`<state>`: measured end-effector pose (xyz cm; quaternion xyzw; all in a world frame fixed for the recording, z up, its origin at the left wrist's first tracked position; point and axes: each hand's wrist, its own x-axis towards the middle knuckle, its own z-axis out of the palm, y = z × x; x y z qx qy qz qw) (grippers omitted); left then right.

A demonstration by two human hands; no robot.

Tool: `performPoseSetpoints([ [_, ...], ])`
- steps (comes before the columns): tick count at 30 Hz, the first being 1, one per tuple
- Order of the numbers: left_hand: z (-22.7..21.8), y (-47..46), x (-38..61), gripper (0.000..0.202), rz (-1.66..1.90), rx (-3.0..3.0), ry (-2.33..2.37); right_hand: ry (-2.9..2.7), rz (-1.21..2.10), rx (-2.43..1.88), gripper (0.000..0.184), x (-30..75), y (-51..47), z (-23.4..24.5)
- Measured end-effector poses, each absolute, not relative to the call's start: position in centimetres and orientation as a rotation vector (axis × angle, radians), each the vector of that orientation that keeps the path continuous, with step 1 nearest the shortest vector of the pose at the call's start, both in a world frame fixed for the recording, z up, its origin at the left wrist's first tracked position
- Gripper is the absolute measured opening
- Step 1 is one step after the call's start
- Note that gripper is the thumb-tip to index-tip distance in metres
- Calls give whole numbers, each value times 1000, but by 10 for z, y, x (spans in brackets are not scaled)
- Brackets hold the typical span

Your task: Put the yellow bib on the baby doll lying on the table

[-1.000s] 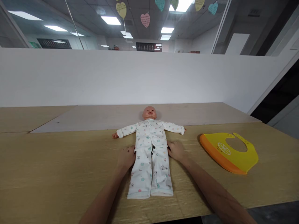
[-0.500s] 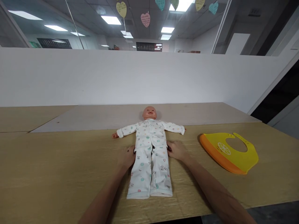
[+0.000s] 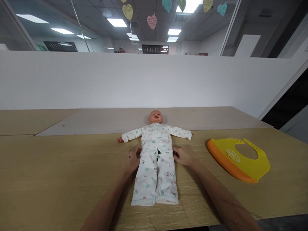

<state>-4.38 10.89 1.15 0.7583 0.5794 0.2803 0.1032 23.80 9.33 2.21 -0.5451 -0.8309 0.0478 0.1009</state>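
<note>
The doll (image 3: 156, 141) is lying face-up on the surface (image 3: 48, 166), with the left hand (image 3: 132, 158) and right hand (image 3: 182, 156) pinching its pyjama waist from either side. A yellow bib (image 3: 240, 158) is lying well to the right. The writing on the hanging hearts (image 3: 151, 21) is showing too small to read.

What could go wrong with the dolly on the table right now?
1. The left hand and the right hand sit at the waist of the doll. A hard tug might drag the doll along, since nothing else holds it down.
2. The trousers end near the front edge of the table, so the doll could slide off.
3. The yellow bib lies to the right, and a swinging arm might knock it.
</note>
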Motion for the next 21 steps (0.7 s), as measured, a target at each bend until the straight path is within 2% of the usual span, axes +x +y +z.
performPoseSetpoints([
  [8,8,105,-41,29,1270,2320,1419,-2318,184,-1532,25,239,97,16],
  [12,6,102,-38,24,1398,2308,1323,-2183,230,-1462,25,240,101,6],
  [17,-2,108,-38,24,1508,1832,1577,-1969,322,-1559,23,243,105,-2],
  [21,-12,122,-46,29,1373,1732,1838,-1932,248,-1772,18,243,108,-6],
])
